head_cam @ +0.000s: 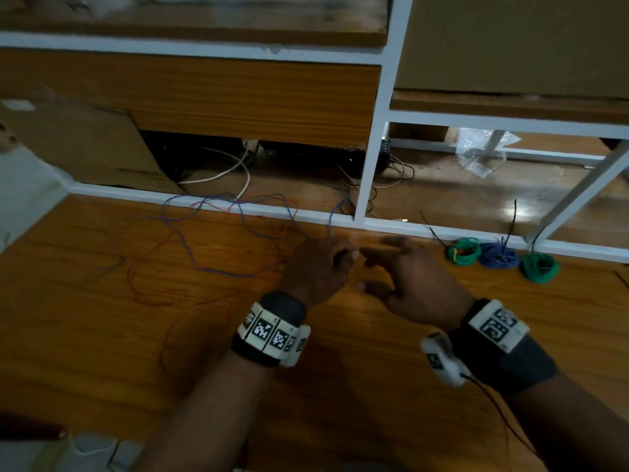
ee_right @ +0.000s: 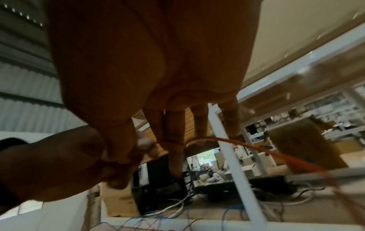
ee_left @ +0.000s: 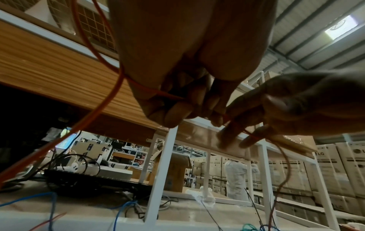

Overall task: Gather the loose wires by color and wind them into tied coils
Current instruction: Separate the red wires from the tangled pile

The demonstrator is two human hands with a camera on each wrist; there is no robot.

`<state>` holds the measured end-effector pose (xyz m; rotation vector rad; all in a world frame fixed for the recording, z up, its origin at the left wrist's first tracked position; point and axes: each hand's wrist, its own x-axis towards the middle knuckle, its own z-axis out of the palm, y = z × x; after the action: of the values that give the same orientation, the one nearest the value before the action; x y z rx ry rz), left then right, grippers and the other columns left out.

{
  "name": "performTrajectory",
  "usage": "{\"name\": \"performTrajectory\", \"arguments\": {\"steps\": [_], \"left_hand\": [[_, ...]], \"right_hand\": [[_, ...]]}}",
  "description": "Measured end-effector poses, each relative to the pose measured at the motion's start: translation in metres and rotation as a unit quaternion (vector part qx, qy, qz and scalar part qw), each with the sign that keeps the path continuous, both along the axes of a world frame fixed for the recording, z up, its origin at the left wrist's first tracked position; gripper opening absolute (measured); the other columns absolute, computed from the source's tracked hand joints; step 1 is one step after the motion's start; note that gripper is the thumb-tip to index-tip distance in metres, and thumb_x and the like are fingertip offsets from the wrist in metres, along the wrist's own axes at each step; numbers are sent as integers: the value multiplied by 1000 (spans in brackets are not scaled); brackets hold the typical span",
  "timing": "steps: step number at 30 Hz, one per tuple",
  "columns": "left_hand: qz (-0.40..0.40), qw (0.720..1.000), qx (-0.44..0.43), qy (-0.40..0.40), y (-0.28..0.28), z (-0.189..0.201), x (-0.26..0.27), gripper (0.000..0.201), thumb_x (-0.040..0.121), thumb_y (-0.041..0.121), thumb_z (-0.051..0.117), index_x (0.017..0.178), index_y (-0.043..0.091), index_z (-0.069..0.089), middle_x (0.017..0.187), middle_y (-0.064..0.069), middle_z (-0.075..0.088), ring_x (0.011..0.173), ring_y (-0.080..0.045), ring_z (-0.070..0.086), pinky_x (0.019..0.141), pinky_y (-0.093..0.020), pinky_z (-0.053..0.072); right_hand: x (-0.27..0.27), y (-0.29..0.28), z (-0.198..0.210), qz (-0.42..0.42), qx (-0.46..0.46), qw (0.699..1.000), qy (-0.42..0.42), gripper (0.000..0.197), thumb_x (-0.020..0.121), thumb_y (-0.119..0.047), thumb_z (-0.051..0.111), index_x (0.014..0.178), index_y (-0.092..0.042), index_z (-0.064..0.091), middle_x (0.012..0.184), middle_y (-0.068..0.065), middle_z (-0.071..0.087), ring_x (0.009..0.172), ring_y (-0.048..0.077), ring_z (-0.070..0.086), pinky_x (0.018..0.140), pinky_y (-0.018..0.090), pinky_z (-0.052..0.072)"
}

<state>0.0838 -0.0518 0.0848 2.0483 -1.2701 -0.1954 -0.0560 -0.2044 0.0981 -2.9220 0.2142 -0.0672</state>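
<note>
A long red wire (head_cam: 131,270) sprawls over the wooden table to the left and leads up into my left hand (head_cam: 340,258), whose fingers curl round it. In the left wrist view the red wire (ee_left: 116,87) enters the fist of my left hand (ee_left: 183,112) and comes out toward my right hand (ee_left: 237,137). My right hand (head_cam: 374,267) sits just right of the left, fingers stretched out, and the red wire (ee_right: 256,150) runs across them. A loose blue wire (head_cam: 190,253) tangles with the red. A green coil (head_cam: 463,252), a blue coil (head_cam: 498,255) and a second green coil (head_cam: 539,264) lie at the right.
A white frame rail (head_cam: 238,207) borders the table's far edge, with a white upright (head_cam: 374,131) above it. Behind the rail lie white cables (head_cam: 235,172), cardboard (head_cam: 85,141) and crumpled plastic (head_cam: 483,155). A person in white (ee_left: 235,176) stands far off.
</note>
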Motion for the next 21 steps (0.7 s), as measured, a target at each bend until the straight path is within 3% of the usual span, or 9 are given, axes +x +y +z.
{"name": "performTrajectory", "arguments": {"steps": [2,4,7,10,12,15,19,21], "left_hand": [[-7,1000,4,-19,-1,1,2,16,99,30,58,97,19,70,81,12,62,72,-2,53,64,-21,39],[-30,999,29,-22,4,1,7,16,99,33,59,88,25,67,71,17,55,65,0,51,60,-18,36],[-50,994,69,-62,14,-1,13,21,100,34,55,90,19,67,75,3,61,67,-14,54,61,-31,44],[-60,994,76,-55,24,8,14,20,102,33,52,84,26,58,72,9,55,65,-8,49,60,-28,38],[-50,996,73,-18,31,10,17,15,102,29,54,90,27,62,78,14,58,70,-4,52,62,-25,39],[-19,995,33,87,45,9,18,18,102,26,54,110,25,70,103,2,71,92,-17,64,79,-36,51],[15,994,-19,110,53,9,23,17,101,26,56,106,24,72,98,16,70,94,7,62,79,-18,47],[33,992,-44,115,58,10,31,14,100,30,59,98,36,71,94,22,70,94,6,64,82,-18,49]], "right_hand": [[2,3,-4,8,63,996,-63,35,93,-20,59,127,-21,66,93,-2,74,92,22,68,75,42,57],[-3,-10,-1,-18,66,991,-114,29,90,-7,60,110,-23,72,78,-6,68,70,15,62,59,36,54],[-16,-35,6,-50,19,987,-151,25,86,-7,61,98,-23,75,76,-7,66,71,15,59,58,30,50],[-25,-56,11,-66,-4,987,-149,28,81,-6,62,100,-22,76,79,-5,69,78,20,62,63,36,56],[-32,-73,15,-92,-25,982,-165,31,80,-2,66,103,-19,77,82,1,72,82,26,63,65,40,57],[-47,-94,21,-140,-51,975,-165,32,77,-3,72,106,-17,77,87,10,74,85,30,64,64,42,57],[-66,-105,24,-160,-54,974,-154,32,75,2,77,104,-12,77,84,14,72,77,34,65,66,45,58],[-77,-113,26,-190,-61,967,-157,32,73,6,80,101,-10,78,81,15,72,71,36,65,65,45,59]]}}
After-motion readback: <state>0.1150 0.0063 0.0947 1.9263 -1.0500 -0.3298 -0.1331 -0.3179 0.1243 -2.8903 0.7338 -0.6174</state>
